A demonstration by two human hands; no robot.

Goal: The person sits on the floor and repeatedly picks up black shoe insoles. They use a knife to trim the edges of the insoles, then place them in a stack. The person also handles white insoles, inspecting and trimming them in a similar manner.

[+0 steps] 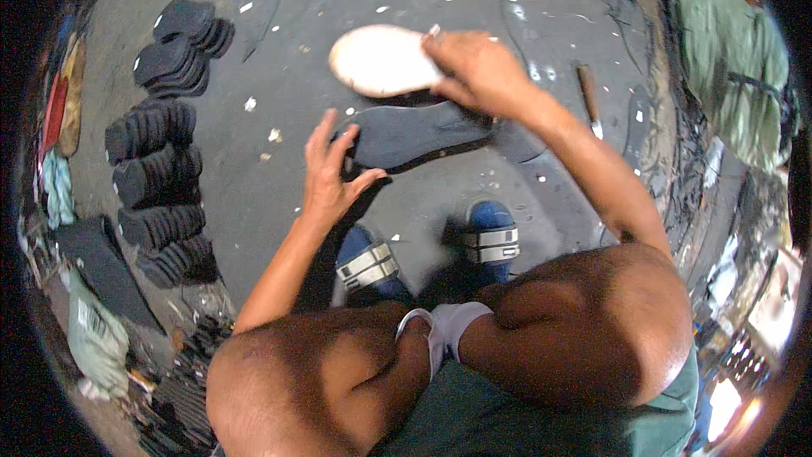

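Observation:
A white sole-shaped piece point(381, 61) is gripped at its narrower end by my right hand point(486, 72), slightly blurred. It is held just beyond a black shoe sole point(414, 135). The sole lies crosswise on a dark sheet in front of my feet. My left hand point(328, 171) is at the sole's left end, its fingers and thumb spread around that end. Whether the fingertips touch it I cannot tell.
Stacks of black sole pieces point(156, 178) line the left side. A wooden-handled knife point(587, 93) lies to the right, near black scraps and a green sack point(736, 68). Small white bits are scattered on the dark sheet point(279, 59). My sandaled feet point(491, 241) are close in front.

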